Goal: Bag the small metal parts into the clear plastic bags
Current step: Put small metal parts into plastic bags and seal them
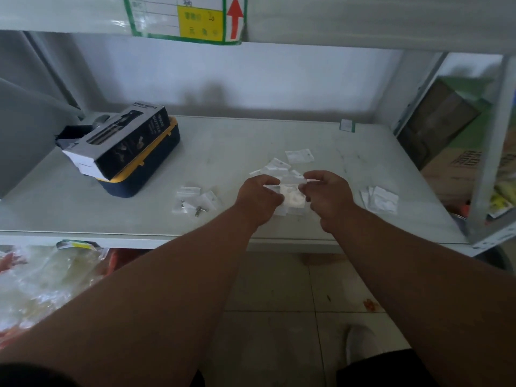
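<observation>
A clear plastic bag (pixel 291 195) is pinched between the curled fingers of the left hand (pixel 259 195) and the right hand (pixel 328 195), just above the tabletop (pixel 229 141). Filled bags (pixel 195 201) lie left of the left hand; empty bags (pixel 381 199) lie to the right.

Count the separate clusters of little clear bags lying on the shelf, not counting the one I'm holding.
3: bags with metal parts at left, loose bags beyond the hands, stack at right. Others may be hidden.
</observation>
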